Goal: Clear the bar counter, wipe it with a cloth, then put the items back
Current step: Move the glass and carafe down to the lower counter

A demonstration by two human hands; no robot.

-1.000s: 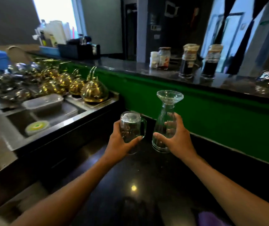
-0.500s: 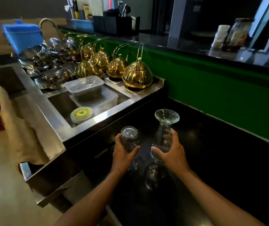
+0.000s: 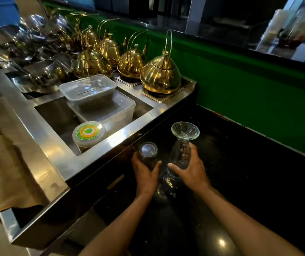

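My left hand (image 3: 145, 175) is wrapped around a small clear glass mug (image 3: 148, 151) that stands upside down on the black lower counter (image 3: 249, 182). My right hand (image 3: 191, 169) grips the body of a clear glass carafe (image 3: 184, 143) with a flared mouth, upright just right of the mug. Both glass pieces rest at or just above the shiny black surface, which mirrors them. The raised bar counter (image 3: 222, 36) runs along the top, above a green wall panel (image 3: 249, 85).
A steel sink unit (image 3: 51, 145) lies to the left, holding stacked plastic containers (image 3: 90, 89) and a round green-lidded tub (image 3: 88, 133). Several brass kettles (image 3: 161, 74) line its back edge, with steel pots (image 3: 37, 52) beyond. Jars (image 3: 296, 24) stand on the bar counter at far right.
Both hands have carried the mug and the carafe down from chest height to the black lower counter. My view has tilted downward and left toward the sink.
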